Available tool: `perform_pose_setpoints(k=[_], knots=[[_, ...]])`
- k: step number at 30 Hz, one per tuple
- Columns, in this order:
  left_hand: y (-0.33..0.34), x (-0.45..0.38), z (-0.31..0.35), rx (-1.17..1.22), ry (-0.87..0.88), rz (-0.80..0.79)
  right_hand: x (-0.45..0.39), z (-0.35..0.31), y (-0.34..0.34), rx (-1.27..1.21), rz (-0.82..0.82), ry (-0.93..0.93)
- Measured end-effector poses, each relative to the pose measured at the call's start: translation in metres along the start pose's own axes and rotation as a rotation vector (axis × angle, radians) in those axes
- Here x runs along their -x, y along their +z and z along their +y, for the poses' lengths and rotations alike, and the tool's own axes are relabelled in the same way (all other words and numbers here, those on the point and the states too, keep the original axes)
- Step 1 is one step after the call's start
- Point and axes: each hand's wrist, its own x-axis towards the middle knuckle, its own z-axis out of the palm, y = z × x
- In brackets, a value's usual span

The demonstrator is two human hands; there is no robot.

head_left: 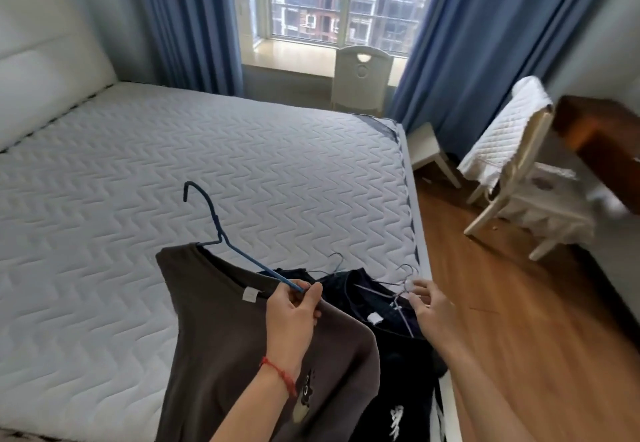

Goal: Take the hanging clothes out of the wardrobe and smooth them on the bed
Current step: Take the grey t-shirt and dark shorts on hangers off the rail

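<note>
Down at six o'clock in the head view, a brown shirt [221, 331] lies over the near part of the bed [173, 171], its neckline toward eleven o'clock with a small white tag [248, 294] sewn inside; no writing on it can be read. A small dark print sits low on the shirt's front, too blurred to make out. A blue wire hanger [221, 234] is partly out of the neck, its hook standing up toward twelve o'clock over the quilted mattress. The left hand [294, 317] pinches the hanger's lower arm between thumb and curled fingers; a red string [277, 372] circles that wrist.

Just beside the brown shirt, toward three o'clock, a dark navy shirt [388, 324] lies at the bed's right edge, with a white tag at the collar and white print lower down, neither legible. A pale wire hanger [401, 294] is in its neck, and another thin hook shows just beyond the dark cloth. The right hand [429, 313] has its fingertips on the pale hanger near the hook; whether they pinch it or only touch cannot be told.

Most of the mattress from nine to twelve o'clock is bare. The bed's right edge runs from one o'clock down to five, with wooden floor [502, 303] past it. A chair [512, 171] draped with a white quilted cloth stands at two o'clock, well apart from the bed.
</note>
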Motion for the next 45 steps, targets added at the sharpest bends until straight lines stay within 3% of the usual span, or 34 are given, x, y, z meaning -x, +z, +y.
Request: perform_pose_setpoints(k=[8, 13, 18, 24, 30, 41, 45], knots=[[0.061, 0.023, -0.018, -0.016, -0.035, -0.195, 0.083, 0.002, -0.069, -0.021, 0.030, -0.107], [0.113, 0.064, -0.026, -0.033, -0.014, -0.391, 0.116, 0.001, -0.093, 0.031, -0.040, -0.236], [0.163, 0.110, -0.026, -0.002, 0.001, -0.512, 0.126, 0.026, -0.135, 0.078, 0.087, -0.313], [0.221, 0.164, -0.047, -0.058, 0.034, -0.486, 0.134, 0.082, -0.181, 0.187, 0.116, -0.331], [0.277, 0.195, -0.058, -0.093, 0.050, -0.463, 0.131, 0.125, -0.215, 0.273, 0.261, -0.355], [0.314, 0.149, -0.052, -0.096, 0.086, -0.592, 0.080, 0.137, -0.247, 0.370, 0.361, -0.396], [0.314, 0.117, -0.044, -0.130, 0.260, -0.427, 0.063, 0.155, -0.269, 0.261, 0.370, -0.416]])
